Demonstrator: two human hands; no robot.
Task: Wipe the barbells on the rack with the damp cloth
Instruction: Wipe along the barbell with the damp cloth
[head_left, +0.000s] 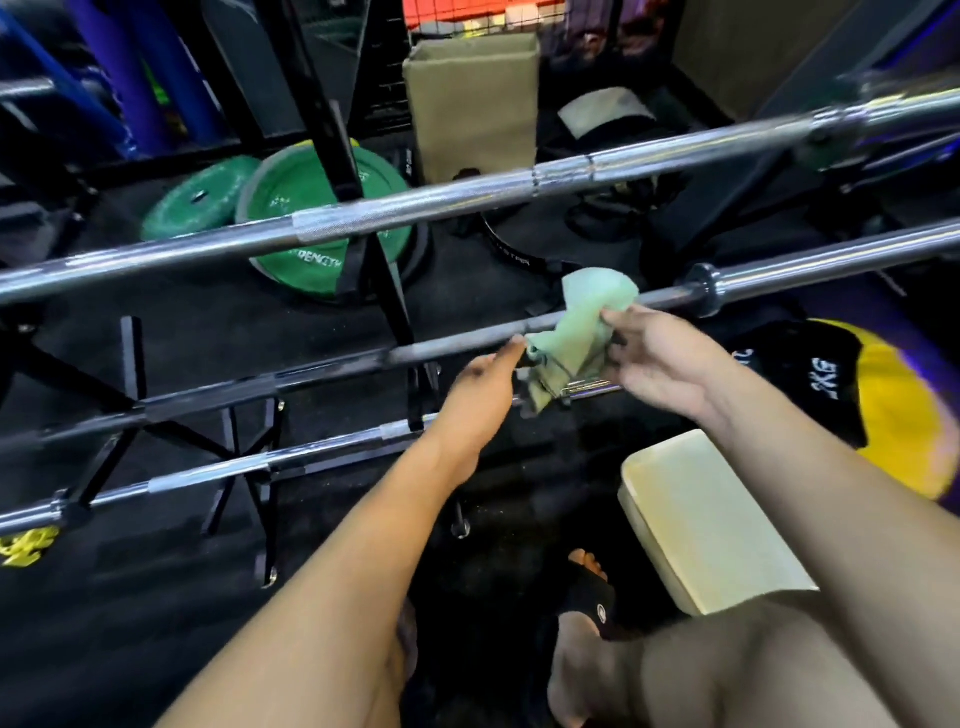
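Pale green cloth (582, 332), soft and crumpled, drapes over a dark middle barbell (322, 368), near its black collar on the right. Both bare arms reach forward to it. Left hand (483, 376) pinches the cloth's lower left edge with fingertips against the bar; right hand (660, 358) grips its right side, fingers curled into the fabric. Above runs a chrome barbell (415, 213) with a knurled, rough-looking band; below, a thinner chrome barbell (208, 470) partly hidden by the left forearm. All three lie across a black steel rack (130, 364) on a dark rubber floor. Behind the bars lean round green weight plates (306, 260), one lettered with a word ending "ENGTH". Beyond stands a tan box (472, 104). Right of the hands sits a yellow and black ball (893, 405) marked "KG", and nearer, a cream rectangular pad (711, 525).
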